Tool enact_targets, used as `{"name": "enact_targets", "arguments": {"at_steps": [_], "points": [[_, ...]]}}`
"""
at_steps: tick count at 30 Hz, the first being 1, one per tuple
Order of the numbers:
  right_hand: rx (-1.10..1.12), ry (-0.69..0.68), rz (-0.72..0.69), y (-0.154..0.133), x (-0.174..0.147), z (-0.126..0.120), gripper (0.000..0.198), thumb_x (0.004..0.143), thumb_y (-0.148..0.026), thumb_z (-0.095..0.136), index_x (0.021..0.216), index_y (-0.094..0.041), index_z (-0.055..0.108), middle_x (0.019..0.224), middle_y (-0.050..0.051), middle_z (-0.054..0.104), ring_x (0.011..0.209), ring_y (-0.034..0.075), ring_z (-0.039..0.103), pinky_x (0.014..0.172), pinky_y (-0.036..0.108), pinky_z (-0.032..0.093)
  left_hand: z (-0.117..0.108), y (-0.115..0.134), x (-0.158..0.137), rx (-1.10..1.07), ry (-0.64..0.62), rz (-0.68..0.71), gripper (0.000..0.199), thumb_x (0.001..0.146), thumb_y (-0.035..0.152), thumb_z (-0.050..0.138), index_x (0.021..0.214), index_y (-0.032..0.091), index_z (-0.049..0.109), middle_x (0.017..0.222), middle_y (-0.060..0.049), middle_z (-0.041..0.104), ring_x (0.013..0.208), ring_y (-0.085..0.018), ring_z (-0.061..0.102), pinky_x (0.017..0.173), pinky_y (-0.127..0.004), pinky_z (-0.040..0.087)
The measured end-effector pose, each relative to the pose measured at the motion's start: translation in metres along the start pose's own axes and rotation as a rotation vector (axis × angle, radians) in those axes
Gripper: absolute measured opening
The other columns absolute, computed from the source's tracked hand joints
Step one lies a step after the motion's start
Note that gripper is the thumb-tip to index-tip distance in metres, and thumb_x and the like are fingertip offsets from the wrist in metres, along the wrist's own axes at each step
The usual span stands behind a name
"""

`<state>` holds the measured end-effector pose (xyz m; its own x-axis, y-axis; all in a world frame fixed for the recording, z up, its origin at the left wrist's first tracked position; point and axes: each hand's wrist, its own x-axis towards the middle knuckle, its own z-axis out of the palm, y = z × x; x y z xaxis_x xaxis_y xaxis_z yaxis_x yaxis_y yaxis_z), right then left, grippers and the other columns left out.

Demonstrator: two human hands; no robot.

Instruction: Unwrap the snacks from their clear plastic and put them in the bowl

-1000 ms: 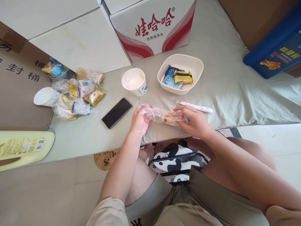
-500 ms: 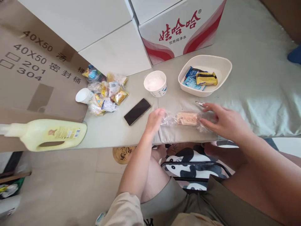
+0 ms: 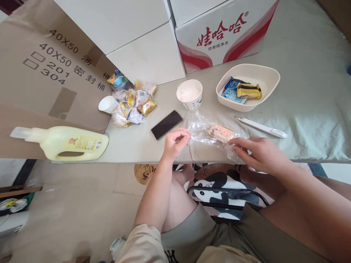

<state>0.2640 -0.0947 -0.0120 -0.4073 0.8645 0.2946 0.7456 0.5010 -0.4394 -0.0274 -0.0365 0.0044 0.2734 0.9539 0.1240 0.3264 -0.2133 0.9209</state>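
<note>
Our left hand (image 3: 175,143) pinches the loose left end of a crumpled, clear plastic wrapper (image 3: 200,128), its grip closed; our right hand (image 3: 256,151) pinches the right end, thumb and fingers nearly together. The pale, oblong snack (image 3: 221,132) sits inside, between our 2 hands, over the grey-green, cloth-covered desk (image 3: 307,113), near a slim, white plastic tool (image 3: 261,126).

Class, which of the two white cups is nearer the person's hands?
The upright cup with blue print, left of the tray; the other cup sits farther left, beside the heap of wrapped snacks.
</note>
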Motion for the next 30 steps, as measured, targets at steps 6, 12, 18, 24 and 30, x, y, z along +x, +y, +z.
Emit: {"name": "enact_targets", "arguments": {"at_steps": [6, 12, 18, 24, 30], "points": [[-0.177, -0.02, 0.189, -0.003, 0.003, 0.014, 0.034, 0.097, -0.035, 0.045, 0.106, -0.025, 0.076, 0.083, 0.003, 0.078, 0.058, 0.019, 0.065, 0.049, 0.031, 0.034, 0.006, -0.004, -0.006, 0.162, -0.367, -0.375, 0.025, 0.089, 0.037, 0.056, 0.077, 0.018, 0.068, 0.071, 0.0, 0.066, 0.054, -0.011, 0.059, 0.058, -0.027, 0.048], [-0.121, 0.109, 0.083, 0.0, 0.009, 0.021, 0.038, 0.093, -0.025, 0.051, 0.128, -0.02, 0.065, 0.126, 0.013, 0.07, 0.108, 0.029, 0.069, 0.087, 0.04, 0.054, 0.022, -0.015, 0.013, 0.491, 0.237, 0.018, 0.057, 0.065, 0.026, 0.085, 0.118, 0.02, 0.064, 0.135, -0.014, 0.052, 0.13, -0.03, 0.052, 0.11, -0.048, 0.044], [-0.032, 0.089, -0.013, 0.009, 0.008, 0.033, 0.049, 0.09, -0.019, 0.054, 0.139, -0.024, 0.052, 0.142, 0.012, 0.061, 0.131, 0.032, 0.057, 0.106, 0.05, 0.048, 0.054, 0.001, 0.019, 0.023, -0.181, -0.088, 0.018, 0.087, 0.036, 0.064, 0.093, 0.019, 0.068, 0.117, -0.01, 0.069, 0.113, -0.026, 0.065, 0.1, -0.042, 0.053], [0.171, 0.118, 0.168, 0.006, 0.011, 0.026, 0.044, 0.087, -0.031, 0.063, 0.13, -0.027, 0.052, 0.122, 0.009, 0.07, 0.107, 0.03, 0.07, 0.086, 0.044, 0.058, 0.073, 0.023, 0.027, -0.765, -0.182, -0.496, 0.029, 0.087, 0.046, 0.059, 0.099, 0.02, 0.06, 0.105, -0.009, 0.075, 0.087, -0.021, 0.073, 0.046, -0.019, 0.041], [0.283, 0.296, 0.297, 0.007, 0.013, 0.029, 0.032, 0.084, -0.043, 0.07, 0.11, -0.027, 0.059, 0.112, 0.007, 0.067, 0.107, 0.03, 0.067, 0.094, 0.052, 0.055, 0.052, 0.017, 0.049, -0.786, 0.312, -0.635, 0.008, 0.09, 0.027, 0.05, 0.091, 0.02, 0.053, 0.08, 0.0, 0.069, 0.062, -0.011, 0.069, 0.042, -0.017, 0.03]]}}
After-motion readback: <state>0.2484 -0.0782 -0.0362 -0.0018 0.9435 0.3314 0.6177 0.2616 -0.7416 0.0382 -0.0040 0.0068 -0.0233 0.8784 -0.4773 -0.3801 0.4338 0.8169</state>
